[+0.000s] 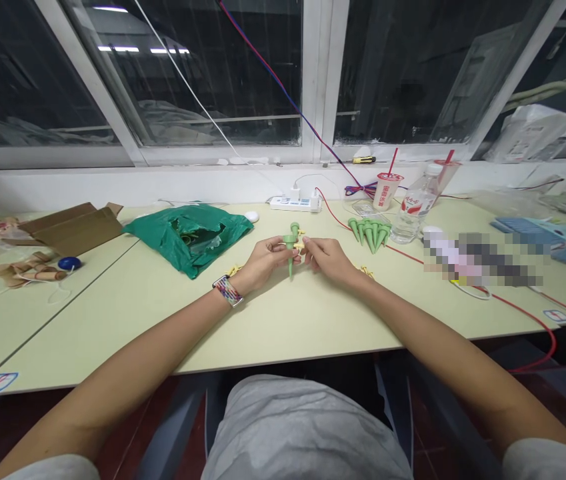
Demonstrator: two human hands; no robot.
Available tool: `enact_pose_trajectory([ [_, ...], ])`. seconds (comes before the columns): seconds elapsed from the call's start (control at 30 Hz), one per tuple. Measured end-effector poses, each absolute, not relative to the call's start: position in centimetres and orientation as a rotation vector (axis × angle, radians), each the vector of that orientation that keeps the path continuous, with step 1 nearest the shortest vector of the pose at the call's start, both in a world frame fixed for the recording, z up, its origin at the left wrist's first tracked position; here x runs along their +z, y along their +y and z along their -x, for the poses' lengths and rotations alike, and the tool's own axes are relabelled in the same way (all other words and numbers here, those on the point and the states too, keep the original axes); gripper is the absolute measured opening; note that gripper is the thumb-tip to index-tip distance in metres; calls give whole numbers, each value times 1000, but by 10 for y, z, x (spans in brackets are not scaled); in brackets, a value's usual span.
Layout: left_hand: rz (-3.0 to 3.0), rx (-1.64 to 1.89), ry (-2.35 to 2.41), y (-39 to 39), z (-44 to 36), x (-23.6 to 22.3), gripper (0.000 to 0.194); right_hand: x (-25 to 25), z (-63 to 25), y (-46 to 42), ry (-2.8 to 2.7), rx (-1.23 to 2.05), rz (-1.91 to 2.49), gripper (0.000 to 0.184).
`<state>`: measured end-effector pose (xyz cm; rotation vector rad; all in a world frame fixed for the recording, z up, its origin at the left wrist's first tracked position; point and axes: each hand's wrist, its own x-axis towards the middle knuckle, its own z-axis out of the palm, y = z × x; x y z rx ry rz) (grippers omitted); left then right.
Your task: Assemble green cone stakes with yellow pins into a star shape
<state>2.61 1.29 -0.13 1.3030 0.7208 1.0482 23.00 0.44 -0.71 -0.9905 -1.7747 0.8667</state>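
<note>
My left hand (263,261) is closed around a green plastic spike (291,255) with a cone tip pointing down, held upright just above the pale green table (283,320). My right hand (329,259) pinches a small yellow part (299,247) against the side of the spike's top. A woven band (227,291) sits on my left wrist. Several more green spikes (370,233) lie in a pile to the right, beyond my right hand. Small yellow pieces (367,271) lie on the table beside my right wrist, and another (234,270) near my left wrist.
A green plastic bag (190,235) lies open to the left. A cardboard box (75,227) and wooden pieces (25,270) sit far left. A power strip (295,202), a paper cup with straw (387,190) and a water bottle (415,207) stand at the back. A red cable (523,308) runs across right.
</note>
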Motion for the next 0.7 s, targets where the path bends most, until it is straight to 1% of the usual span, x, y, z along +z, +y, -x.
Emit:
enact_pose_trajectory([
  [0.07,-1304,1043,720,13,-26,-2,41,-6,-231,4,-1843,752,948,44],
  [0.1,-1307,1036,716,13,-26,-2,41,-6,-232,3,-1871,696,940,41],
  [0.13,-1310,1028,713,13,-26,-2,40,-5,-232,3,-1891,657,949,42],
  [0.23,-1311,1018,705,12,-26,-2,39,-3,-233,2,-1913,602,1023,57],
  [0.27,-1307,1020,706,12,-26,-2,38,-3,-233,2,-1907,590,1027,55],
  [0.37,-1303,1017,707,11,-26,-2,38,-2,-234,1,-1924,535,964,40],
  [0.4,-1305,1012,706,11,-26,-2,38,-2,-235,1,-1930,529,953,40],
  [0.5,-1309,1016,693,11,-26,-3,39,-1,-235,1,-1928,566,985,48],
  [0.53,-1306,1021,690,11,-26,-3,39,-1,-235,1,-1923,578,993,48],
  [0.63,-1311,1010,690,11,-26,-2,38,0,-235,-1,-1957,555,960,40],
  [0.7,-1319,1010,693,10,-27,-2,38,1,-234,-2,-1971,534,939,38],
])
